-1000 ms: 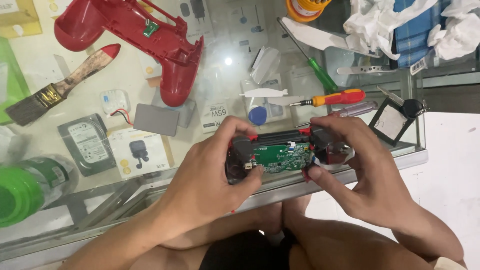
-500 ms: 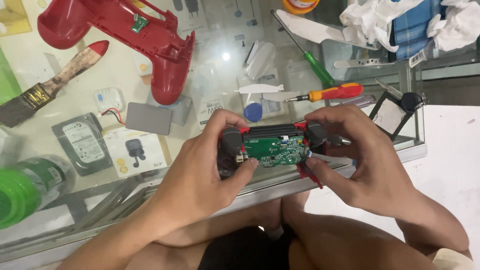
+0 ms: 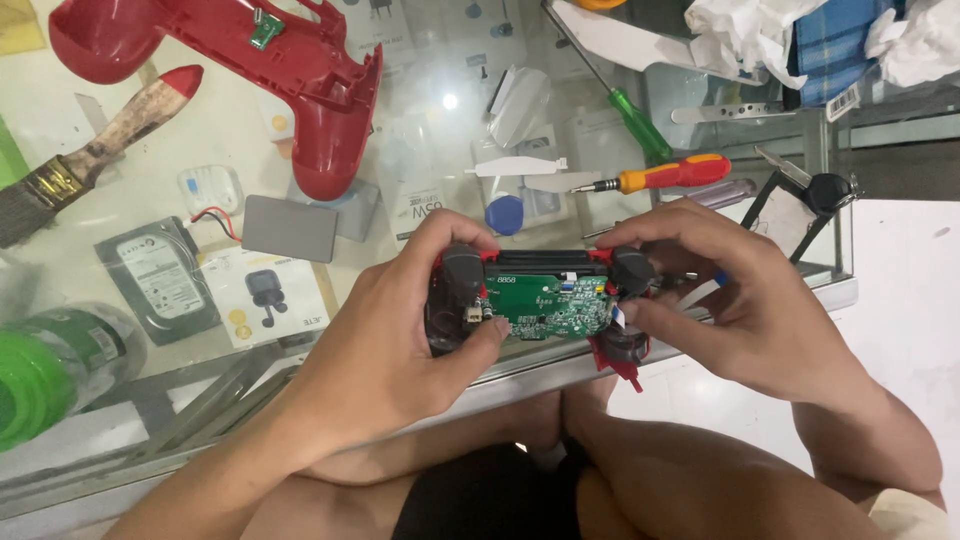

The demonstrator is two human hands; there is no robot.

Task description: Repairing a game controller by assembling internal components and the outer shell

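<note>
The opened game controller (image 3: 540, 300) lies crosswise over the near edge of the glass worktop (image 3: 420, 160), its long axis running left to right, its green circuit board facing up. The left hand (image 3: 400, 340) grips its left end, thumb on the board; the right hand (image 3: 740, 300) grips the right end. Beyond it lie a red controller shell (image 3: 290, 60), a grey flat pack (image 3: 290, 228), a white box with an earbud picture (image 3: 262, 297) and an orange-handled screwdriver (image 3: 665, 175).
</note>
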